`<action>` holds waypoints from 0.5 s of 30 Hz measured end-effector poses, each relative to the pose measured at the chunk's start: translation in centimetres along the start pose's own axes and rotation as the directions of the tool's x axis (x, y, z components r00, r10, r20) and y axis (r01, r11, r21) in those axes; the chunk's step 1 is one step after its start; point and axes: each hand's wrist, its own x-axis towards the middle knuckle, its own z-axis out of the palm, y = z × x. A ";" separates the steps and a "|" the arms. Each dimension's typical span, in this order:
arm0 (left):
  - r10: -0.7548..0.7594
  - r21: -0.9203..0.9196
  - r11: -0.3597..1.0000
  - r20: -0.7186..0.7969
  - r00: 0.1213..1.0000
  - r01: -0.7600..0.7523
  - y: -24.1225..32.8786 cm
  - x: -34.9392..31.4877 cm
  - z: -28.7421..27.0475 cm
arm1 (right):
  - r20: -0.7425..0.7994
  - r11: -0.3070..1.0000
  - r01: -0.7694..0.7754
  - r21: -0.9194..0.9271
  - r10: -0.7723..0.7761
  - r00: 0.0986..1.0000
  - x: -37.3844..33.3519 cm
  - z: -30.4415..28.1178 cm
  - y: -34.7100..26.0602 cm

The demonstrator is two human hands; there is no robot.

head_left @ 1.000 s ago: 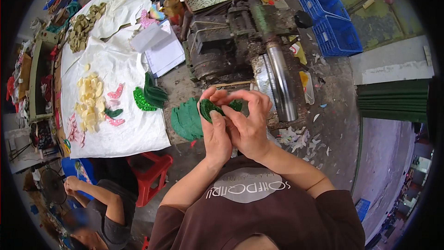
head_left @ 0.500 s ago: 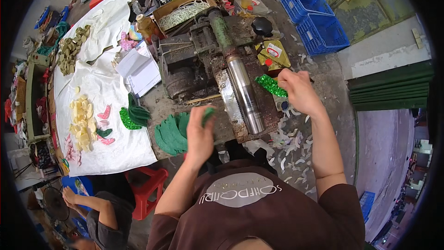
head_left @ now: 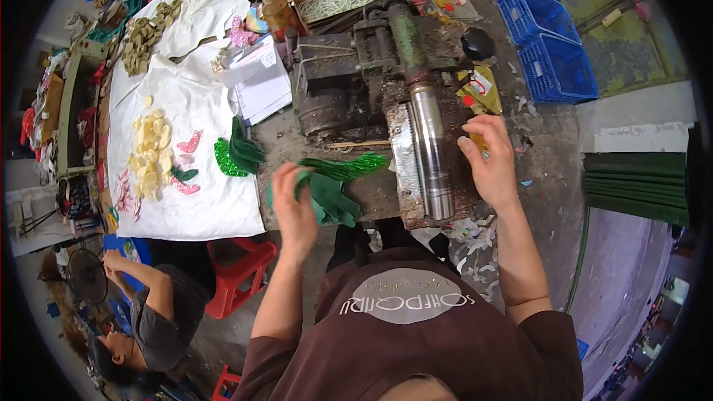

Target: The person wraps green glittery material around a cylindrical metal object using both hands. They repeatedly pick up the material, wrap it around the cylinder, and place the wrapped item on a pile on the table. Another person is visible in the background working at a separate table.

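Grimy workbench (head_left: 286, 141) carries an old roller machine (head_left: 371, 74) whose steel roller (head_left: 431, 148) runs away from the person. Just left of the roller's near end lies a glittery green leaf-shaped strip (head_left: 345, 166), its long axis crosswise to the roller, the tip pointing toward the roller. Below it, a stack of dark green felt leaves (head_left: 330, 200) fans out toward the person. The left hand (head_left: 293, 208) rests on the stack's left edge, fingers curled around one felt piece. The right hand (head_left: 489, 163) sits just right of the roller, fingers pinched narrowly on something small and yellowish that I cannot make out. Farther left of the roller, a white cloth (head_left: 186, 141) holds pale yellow cutouts (head_left: 151, 152) and more green pieces (head_left: 238, 152).
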 end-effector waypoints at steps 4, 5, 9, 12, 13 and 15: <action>0.108 0.403 0.901 0.148 0.983 -0.160 -4.8 -2.8 -0.6 | -0.024 0.997 -0.033 0.071 0.035 0.999 -0.2 0.5 -0.1; 0.038 0.504 0.838 0.328 0.944 -0.209 -5.0 -3.8 -0.2 | -0.016 0.996 -0.041 0.076 0.042 0.999 -0.1 0.6 -0.1; -0.069 0.390 0.898 0.584 0.809 -0.205 -4.9 -5.6 0.8 | -0.015 0.994 -0.057 0.090 0.059 0.998 0.1 0.5 -0.5; -0.060 0.054 0.998 0.621 0.781 0.035 -0.5 -2.4 -1.1 | 0.027 0.993 -0.005 0.114 0.002 1.000 0.0 -0.1 -2.5; -0.010 -0.087 0.994 0.552 0.834 0.070 0.6 -1.4 -1.2 | 0.094 0.986 -0.004 0.164 -0.012 0.996 -0.3 0.0 -3.7; 0.073 -0.450 0.882 0.424 0.903 0.140 3.0 -0.3 -0.6 | 0.158 0.975 0.113 0.194 -0.145 0.977 -0.8 1.1 -6.7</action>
